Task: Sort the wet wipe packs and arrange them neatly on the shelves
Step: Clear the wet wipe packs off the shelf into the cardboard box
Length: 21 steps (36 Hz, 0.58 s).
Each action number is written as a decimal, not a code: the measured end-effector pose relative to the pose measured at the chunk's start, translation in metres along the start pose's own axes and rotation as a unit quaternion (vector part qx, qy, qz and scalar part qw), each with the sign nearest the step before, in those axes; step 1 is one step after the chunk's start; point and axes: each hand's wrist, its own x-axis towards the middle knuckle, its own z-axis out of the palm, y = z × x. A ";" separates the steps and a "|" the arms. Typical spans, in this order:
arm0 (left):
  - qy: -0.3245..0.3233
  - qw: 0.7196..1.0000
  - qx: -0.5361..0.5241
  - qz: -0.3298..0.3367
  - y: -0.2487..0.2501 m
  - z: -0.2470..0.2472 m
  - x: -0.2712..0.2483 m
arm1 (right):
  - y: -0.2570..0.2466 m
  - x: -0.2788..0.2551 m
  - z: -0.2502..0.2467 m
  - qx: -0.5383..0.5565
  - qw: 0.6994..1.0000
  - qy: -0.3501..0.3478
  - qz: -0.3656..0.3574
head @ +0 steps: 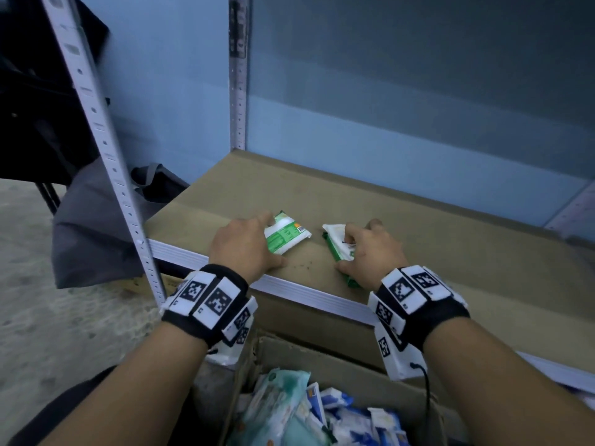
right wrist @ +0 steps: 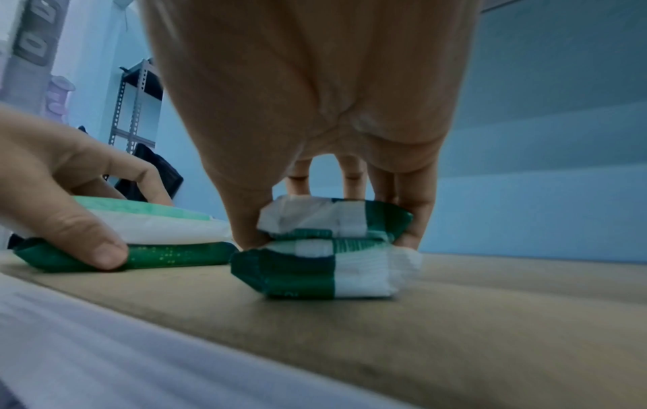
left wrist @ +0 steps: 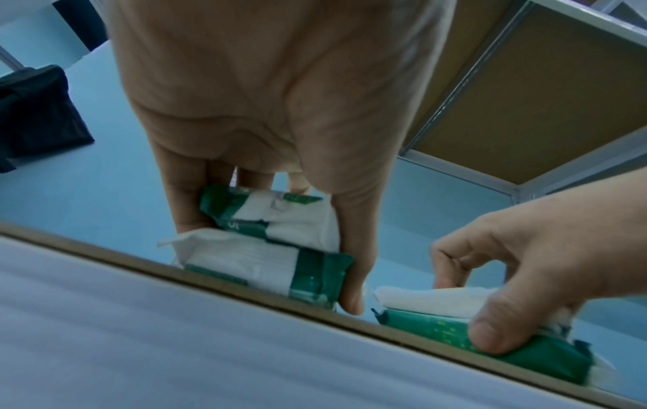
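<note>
Gripping a two-pack stack of green wet wipe packs in each hand, left hand [head: 243,244] and right hand [head: 370,252], near the shelf [head: 418,226] front edge, you risk the top packs sliding off.

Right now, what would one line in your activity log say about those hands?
left hand: grips a stack of two green packs | right hand: grips another stack of two | both stacks on shelf | box of packs below

Brown shelf board [head: 434,239] carries two stacks (green-white) of wipe packs [head: 286,236].
</note>
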 end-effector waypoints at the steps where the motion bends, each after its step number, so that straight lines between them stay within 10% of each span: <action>1: 0.002 1.000 -0.002 0.002 0.000 -0.001 -0.002 | 0.003 -0.006 0.000 0.001 1.000 -0.001 -0.003; 21: 0.041 0.970 -0.198 0.132 0.012 0.052 -0.138 | 0.075 -0.158 0.037 0.246 0.963 0.093 -0.065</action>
